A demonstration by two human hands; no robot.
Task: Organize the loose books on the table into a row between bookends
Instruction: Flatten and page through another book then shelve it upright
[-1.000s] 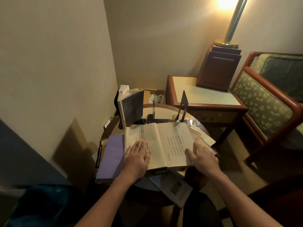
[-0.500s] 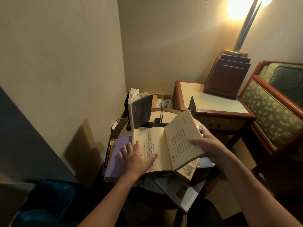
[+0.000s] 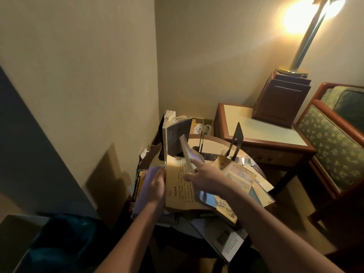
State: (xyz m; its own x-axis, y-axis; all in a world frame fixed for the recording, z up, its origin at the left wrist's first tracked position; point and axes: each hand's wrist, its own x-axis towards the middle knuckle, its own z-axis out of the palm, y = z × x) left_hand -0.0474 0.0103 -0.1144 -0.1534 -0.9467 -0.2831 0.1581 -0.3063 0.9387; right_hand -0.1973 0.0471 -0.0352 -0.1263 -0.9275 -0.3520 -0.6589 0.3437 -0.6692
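Observation:
A yellowed open book [image 3: 180,186] lies on a pile of loose books on the round table [image 3: 213,137]. Its right half [image 3: 187,152] stands nearly upright, swung over towards the left page. My right hand [image 3: 204,175] grips that raised half from the right. At the book's left edge, beside a purple book [image 3: 144,191], my left hand [image 3: 157,187] holds the other half. A dark grey book [image 3: 178,137] stands upright at the table's back left. Behind the pile stand a black bookend [image 3: 237,141] and a thinner one [image 3: 201,142], with bare tabletop between them.
More books [image 3: 239,179] lie fanned out on the right of the pile, and one [image 3: 224,236] hangs over the near edge. A wooden side table [image 3: 264,130] with a dark box [image 3: 281,101] and lamp stands behind, an armchair [image 3: 331,148] to the right, and a wall close on the left.
My right hand has lifted the book's right half from flat to nearly upright, folding it leftwards. My left hand has slid from the left page to the book's left edge.

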